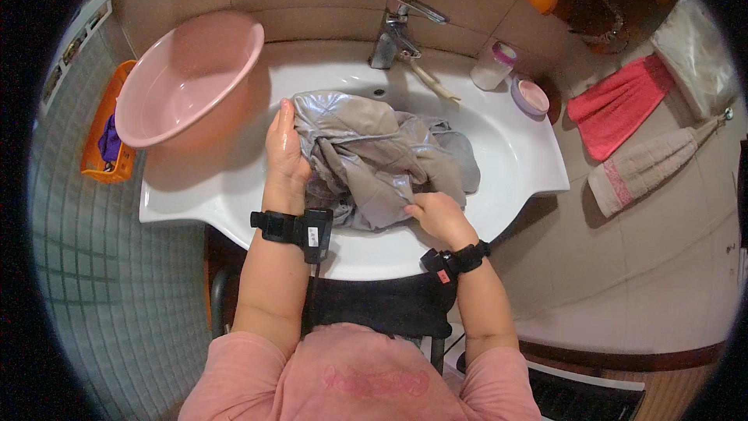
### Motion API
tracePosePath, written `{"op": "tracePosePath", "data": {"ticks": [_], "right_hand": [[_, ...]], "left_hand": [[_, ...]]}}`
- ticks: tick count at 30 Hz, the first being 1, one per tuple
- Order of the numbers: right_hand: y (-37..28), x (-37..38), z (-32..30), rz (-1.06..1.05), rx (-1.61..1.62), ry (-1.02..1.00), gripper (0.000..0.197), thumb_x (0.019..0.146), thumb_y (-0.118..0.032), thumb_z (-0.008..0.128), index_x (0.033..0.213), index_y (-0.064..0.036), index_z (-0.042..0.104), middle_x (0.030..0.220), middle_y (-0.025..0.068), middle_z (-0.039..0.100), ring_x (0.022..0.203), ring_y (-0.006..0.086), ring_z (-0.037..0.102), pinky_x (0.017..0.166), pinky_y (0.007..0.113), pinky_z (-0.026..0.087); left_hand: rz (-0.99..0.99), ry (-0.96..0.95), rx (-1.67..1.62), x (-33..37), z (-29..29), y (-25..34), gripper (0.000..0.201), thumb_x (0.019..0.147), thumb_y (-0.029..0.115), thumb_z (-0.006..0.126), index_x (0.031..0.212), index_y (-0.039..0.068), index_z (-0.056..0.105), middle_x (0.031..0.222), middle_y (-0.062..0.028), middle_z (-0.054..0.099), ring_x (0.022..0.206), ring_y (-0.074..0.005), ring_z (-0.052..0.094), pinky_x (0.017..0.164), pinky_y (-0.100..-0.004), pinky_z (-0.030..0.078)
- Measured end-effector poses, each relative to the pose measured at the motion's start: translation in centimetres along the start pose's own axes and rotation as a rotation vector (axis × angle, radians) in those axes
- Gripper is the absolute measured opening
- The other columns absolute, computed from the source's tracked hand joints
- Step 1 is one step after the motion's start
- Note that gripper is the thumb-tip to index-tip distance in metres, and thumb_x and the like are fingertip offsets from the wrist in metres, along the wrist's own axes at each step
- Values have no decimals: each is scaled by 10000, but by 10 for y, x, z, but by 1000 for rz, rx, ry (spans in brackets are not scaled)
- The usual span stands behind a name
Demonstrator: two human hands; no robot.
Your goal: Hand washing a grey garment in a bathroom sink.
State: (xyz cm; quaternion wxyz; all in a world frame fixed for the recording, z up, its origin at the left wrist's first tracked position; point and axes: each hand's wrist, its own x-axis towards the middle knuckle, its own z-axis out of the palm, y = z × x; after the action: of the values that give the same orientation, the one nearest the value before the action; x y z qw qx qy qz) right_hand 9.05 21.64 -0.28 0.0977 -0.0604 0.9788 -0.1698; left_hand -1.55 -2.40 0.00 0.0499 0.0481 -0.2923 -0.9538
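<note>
Right hand (442, 218) pinches shiny grey fabric (354, 136), near right, fingers partly hidden; left hand (286, 152) hugs its left edge, grip unclear!

No text is legible — the left wristband (278, 226) bears a white label (314, 235) (marks too small).

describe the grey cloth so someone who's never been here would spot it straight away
Find the white washbasin with the chrome tap at its back. In its bowl, between the person's left hand and right hand, lies a crumpled grey cloth. Its silvery sheen and soft folds set it apart from the smooth pink plastic tub at left.
</note>
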Motion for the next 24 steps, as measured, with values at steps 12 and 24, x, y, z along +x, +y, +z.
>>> {"op": "tracePosePath", "data": {"ticks": [12,24], "right_hand": [[4,1,-79,-80,824,756,154,827,-64,481,881,30,590,721,24,559,670,98,485,632,245,410],[20,41,-45,101,918,894,128,812,-113,521,787,7,481,730,23,451,683,111,410,629,258,371]], "left_hand": [[422,146,611,-6,-3,3,267,911,230,479,979,-23,533,875,-50,544,810,-125,481,747,-265,400],[887,155,1490,-17,6,-9,440,769,358,624,1112,95,540,1142,-106,504,1132,-278,385,965,-448,233]]}}
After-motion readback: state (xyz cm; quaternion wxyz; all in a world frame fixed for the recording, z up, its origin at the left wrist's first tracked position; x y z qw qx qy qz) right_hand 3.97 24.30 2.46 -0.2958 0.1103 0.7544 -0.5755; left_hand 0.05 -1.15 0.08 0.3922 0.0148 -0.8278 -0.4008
